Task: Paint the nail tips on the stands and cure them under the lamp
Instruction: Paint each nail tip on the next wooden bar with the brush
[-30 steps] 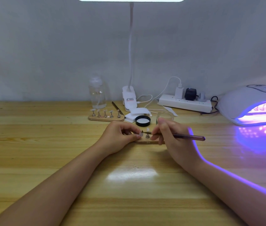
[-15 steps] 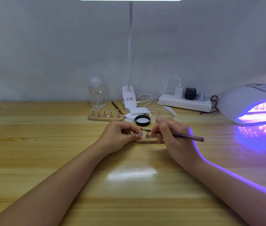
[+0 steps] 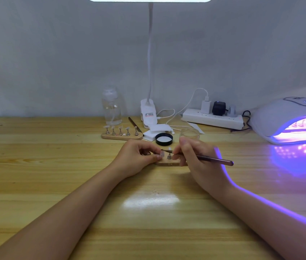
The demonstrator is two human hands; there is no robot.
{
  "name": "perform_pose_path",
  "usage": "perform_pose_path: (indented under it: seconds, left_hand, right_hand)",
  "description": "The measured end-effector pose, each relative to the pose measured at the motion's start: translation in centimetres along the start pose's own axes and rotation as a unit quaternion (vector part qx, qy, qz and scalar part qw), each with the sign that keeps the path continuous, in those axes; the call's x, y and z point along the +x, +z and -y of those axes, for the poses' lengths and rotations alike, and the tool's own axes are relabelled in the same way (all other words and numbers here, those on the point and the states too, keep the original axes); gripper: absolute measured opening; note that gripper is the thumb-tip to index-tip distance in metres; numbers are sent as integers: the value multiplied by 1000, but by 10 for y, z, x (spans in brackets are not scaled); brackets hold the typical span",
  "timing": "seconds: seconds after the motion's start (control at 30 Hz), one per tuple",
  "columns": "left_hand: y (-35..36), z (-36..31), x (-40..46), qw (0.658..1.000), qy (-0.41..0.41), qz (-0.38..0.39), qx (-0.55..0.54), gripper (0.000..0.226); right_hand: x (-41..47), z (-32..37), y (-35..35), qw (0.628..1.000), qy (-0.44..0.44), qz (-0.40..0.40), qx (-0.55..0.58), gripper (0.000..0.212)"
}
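I have both hands low over the middle of the tabletop (image 3: 54, 184), working on the near wooden stand (image 3: 169, 163). My left hand (image 3: 137, 160) is pinched on a nail tip (image 3: 161, 154) at the stand's left end, thumb and forefinger closed around it, which I judge is there to keep the piece from rocking under the bristles. My right hand (image 3: 197, 162) grips the brush (image 3: 214, 159) like a pencil, its handle trailing out to the right and its fine end reaching left across to the held tip. The heel of that hand appears to rest on the wood, a sensible brace for small strokes. One more peg with a tip (image 3: 169, 154) stands just beside the one being painted; whether it is coated I cannot tell.

The open jar (image 3: 189, 134) and its black lid (image 3: 164, 139) sit just behind the hands, near enough for a quick dip. A second stand (image 3: 122, 135) with five tips waits further back on the left, beside the clear bottle (image 3: 111, 106). The curing lamp (image 3: 287, 119) glows purple at the far right, with another stand seemingly inside it, so curing looks to run in batches while I paint. The desk lamp (image 3: 149, 113) stands at the back and lights the work from above.
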State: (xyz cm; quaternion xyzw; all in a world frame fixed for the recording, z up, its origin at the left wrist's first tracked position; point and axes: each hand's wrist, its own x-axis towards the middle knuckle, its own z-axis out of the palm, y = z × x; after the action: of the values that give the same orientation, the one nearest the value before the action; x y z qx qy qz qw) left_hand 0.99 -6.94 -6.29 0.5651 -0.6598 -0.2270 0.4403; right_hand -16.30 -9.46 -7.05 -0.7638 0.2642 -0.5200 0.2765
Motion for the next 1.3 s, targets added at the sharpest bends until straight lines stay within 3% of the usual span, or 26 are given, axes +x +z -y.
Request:
perform_pose_path:
  seconds: [0.73,1.23,1.3]
  left_hand:
    - [1,-1,-1,999,-32,-31,-21,11]
    - [2,-2,-1,998,-36,-35,-26,11]
    - [1,-2,-1,998,-38,-34,-27,13]
  right_hand:
    - [0,-2,1,999,-37,-13,-16,36]
    - [1,0,1,1000,-20,-19,-10,35]
    - [0,0,2,999,2,-22,36,36]
